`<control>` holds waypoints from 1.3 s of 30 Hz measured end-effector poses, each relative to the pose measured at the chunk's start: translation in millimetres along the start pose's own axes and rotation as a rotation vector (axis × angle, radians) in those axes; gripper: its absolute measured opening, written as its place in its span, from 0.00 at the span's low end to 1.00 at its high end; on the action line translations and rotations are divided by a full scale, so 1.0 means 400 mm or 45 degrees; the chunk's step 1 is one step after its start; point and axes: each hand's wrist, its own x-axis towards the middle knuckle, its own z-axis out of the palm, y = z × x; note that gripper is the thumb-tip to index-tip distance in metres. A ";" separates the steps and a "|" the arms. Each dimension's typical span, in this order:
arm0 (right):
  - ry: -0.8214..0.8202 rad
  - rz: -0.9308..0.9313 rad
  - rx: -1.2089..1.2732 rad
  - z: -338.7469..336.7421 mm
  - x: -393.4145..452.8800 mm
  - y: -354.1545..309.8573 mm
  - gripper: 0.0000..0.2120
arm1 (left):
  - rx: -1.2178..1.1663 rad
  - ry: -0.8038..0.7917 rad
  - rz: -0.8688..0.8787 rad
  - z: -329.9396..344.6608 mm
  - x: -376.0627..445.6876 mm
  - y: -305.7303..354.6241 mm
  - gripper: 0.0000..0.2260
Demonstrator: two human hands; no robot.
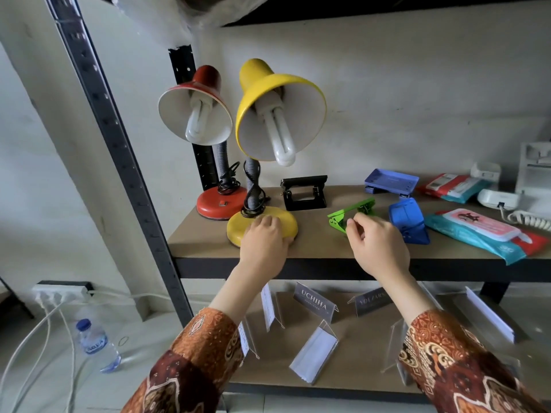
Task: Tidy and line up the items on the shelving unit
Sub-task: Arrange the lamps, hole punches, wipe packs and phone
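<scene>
Head view | left hand [264, 238] lay flat on yellow lamp base [262, 228] | right hand [377, 244] pinched green hole punch [351, 214], fingers curled

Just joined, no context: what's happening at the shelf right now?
A person is tidying the upper shelf. Their left hand rests on the base of the yellow desk lamp, which stands in front and to the right of the red lamp. Their right hand is at the green hole punch, fingers curled at its near end; whether it is gripped is unclear. The black punch, two blue punches and wipe packs lie scattered, not lined up.
</scene>
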 end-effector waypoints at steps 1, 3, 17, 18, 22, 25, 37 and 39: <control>0.001 0.006 -0.001 0.001 0.000 0.001 0.15 | -0.048 -0.028 0.044 -0.003 0.000 -0.008 0.17; 0.003 0.007 -0.001 0.001 0.000 0.001 0.15 | -0.121 -0.079 0.116 -0.009 -0.004 -0.018 0.19; 0.001 -0.054 0.026 -0.004 0.004 0.001 0.13 | -0.307 -0.221 0.221 -0.033 -0.001 -0.093 0.24; -0.008 -0.066 0.035 -0.007 0.005 0.002 0.13 | -0.319 -0.202 0.212 -0.033 -0.001 -0.092 0.24; -0.057 -0.096 0.108 -0.011 0.004 0.012 0.13 | -0.294 -0.123 0.224 -0.037 0.003 -0.061 0.21; -0.077 -0.100 0.111 -0.012 0.007 0.012 0.12 | -0.266 -0.055 0.266 -0.036 0.008 -0.021 0.18; -0.400 -0.116 -0.016 -0.030 0.250 -0.063 0.09 | -0.058 0.132 0.196 0.050 0.080 0.068 0.16; -0.544 -0.179 -0.089 0.013 0.317 -0.056 0.15 | -0.022 0.179 0.244 0.060 0.091 0.091 0.14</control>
